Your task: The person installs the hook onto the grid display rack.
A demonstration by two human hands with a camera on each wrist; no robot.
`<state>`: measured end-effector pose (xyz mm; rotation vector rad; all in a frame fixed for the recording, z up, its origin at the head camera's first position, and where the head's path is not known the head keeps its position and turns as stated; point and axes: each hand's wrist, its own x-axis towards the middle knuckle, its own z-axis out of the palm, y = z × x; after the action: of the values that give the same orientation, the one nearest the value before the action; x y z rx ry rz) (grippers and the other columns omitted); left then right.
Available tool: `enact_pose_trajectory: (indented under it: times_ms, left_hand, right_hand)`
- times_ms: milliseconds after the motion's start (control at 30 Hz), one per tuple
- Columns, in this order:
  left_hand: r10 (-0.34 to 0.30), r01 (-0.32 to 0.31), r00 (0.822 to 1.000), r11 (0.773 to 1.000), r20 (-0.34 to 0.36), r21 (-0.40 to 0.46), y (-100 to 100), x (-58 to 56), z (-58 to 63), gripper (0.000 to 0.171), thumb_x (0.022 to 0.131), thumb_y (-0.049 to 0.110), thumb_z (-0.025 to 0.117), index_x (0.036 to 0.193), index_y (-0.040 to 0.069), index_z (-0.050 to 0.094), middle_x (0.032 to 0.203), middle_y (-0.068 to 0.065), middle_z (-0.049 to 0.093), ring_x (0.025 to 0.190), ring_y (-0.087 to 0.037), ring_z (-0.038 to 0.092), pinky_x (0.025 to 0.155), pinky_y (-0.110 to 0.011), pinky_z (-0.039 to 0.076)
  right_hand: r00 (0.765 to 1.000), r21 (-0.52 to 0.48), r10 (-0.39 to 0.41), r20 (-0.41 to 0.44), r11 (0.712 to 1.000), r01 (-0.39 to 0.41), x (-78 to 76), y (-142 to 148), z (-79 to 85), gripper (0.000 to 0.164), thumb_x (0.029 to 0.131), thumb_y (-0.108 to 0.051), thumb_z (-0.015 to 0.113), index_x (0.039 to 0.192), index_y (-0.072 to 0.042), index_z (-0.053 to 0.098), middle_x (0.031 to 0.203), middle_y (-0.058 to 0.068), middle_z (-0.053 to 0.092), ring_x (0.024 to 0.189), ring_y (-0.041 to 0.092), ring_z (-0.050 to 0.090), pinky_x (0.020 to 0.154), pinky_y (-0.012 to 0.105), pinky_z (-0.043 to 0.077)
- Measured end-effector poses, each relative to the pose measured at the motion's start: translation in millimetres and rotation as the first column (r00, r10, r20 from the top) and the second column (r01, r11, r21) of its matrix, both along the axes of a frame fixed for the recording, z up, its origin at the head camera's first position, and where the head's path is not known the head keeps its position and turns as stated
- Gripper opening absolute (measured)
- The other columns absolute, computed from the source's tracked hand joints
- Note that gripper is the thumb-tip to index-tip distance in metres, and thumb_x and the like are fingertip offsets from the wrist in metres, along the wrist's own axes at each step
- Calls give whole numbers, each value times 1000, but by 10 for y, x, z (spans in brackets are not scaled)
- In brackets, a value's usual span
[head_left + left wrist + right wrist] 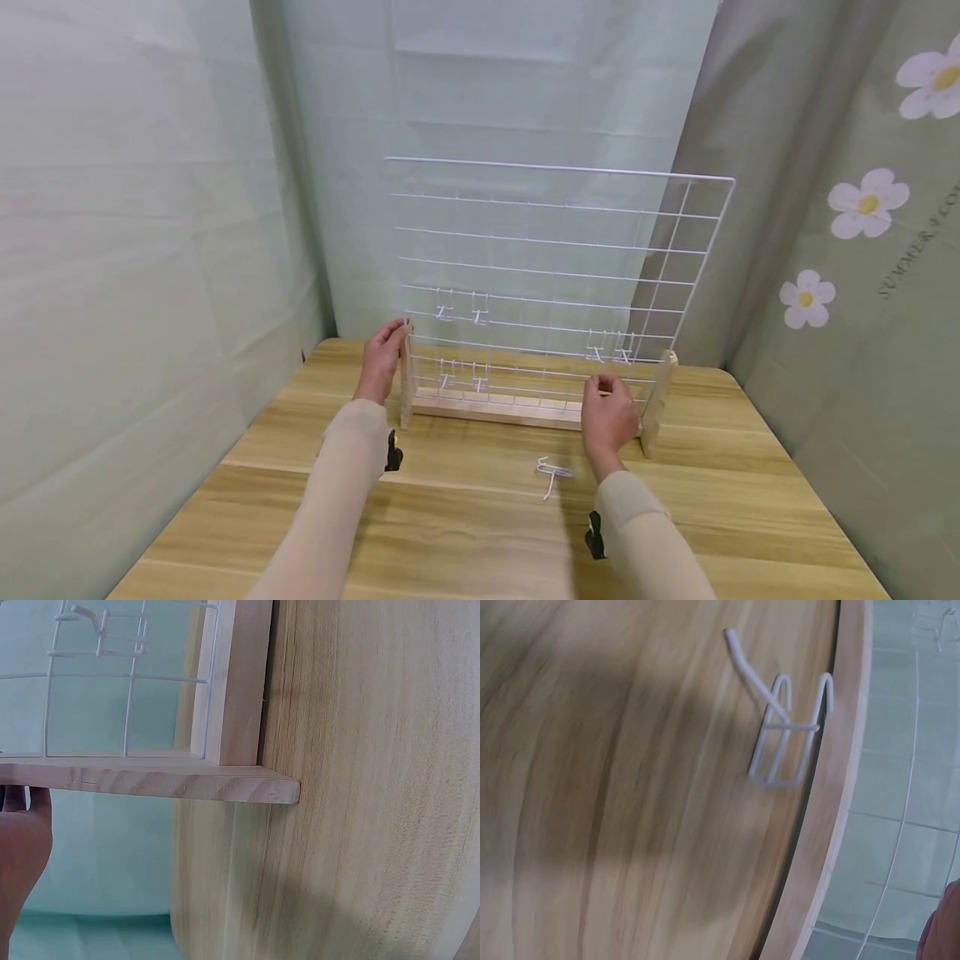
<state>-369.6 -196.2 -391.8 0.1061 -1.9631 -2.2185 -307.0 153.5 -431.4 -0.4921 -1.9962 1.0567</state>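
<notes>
A white wire grid panel [558, 271] stands in a wooden base with a side post at each end. My left hand [381, 358] grips the left wooden post [150, 780] near its top. Close in front of the grid's lower right part is my right hand [609, 414], its fingers curled; whether anything is between them is hidden. Only a sliver of this hand [941, 930] enters the right wrist view. On the table, in front of the base, lies a loose white wire hook [553, 472], nearer to the right hand than to the left.
Several white hooks hang on the grid, among them an upper left hook [445, 312], a lower left hook [446, 379] and a right-hand hook [596, 348]. The right wooden post [658, 407] stands beside the right hand. Pale curtains [480, 92] surround the wooden table [465, 525].
</notes>
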Motion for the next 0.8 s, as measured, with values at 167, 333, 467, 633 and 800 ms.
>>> enact_pose_trajectory:
  times_ms: [167,333,467,633,800]
  left_hand:
    - [-14,14,1000,1000,5,-8,40,146,146,47,103,26,54,146,5,46,150,-12,43,137,-26,39,114,-39,31]
    - [-5,6,1000,1000,12,-18,71,220,209,47,103,26,54,145,5,47,150,-12,44,137,-26,39,114,-40,31]
    - [1,-1,1000,1000,21,-16,71,217,202,47,103,28,54,145,7,48,150,-11,44,138,-26,39,114,-41,30]
    - [-4,4,1000,1000,15,-4,78,232,219,47,103,24,54,145,4,47,150,-13,44,138,-27,38,115,-41,30]
    - [-4,4,1000,1000,2,-10,84,225,223,46,103,23,54,144,3,48,149,-13,45,136,-26,40,114,-39,31]
  right_hand:
    - [999,54,46,10,997,-46,15,55,-42,18,89,-27,66,89,-10,73,86,6,73,77,28,67,62,48,45]
    - [996,84,92,-1,992,-91,41,96,-60,18,89,-25,66,90,-8,73,86,8,72,77,28,69,63,48,47]
    - [991,106,131,-9,986,-130,55,118,-85,16,88,-24,67,87,-9,73,85,8,72,75,27,68,64,47,47]
    - [985,144,174,-19,975,-169,77,140,-140,14,87,-23,68,85,-9,74,81,7,72,72,26,68,65,47,45]
    - [979,175,199,-34,966,-190,104,149,-186,15,87,-22,69,85,-8,74,79,7,72,69,25,68,66,47,45]
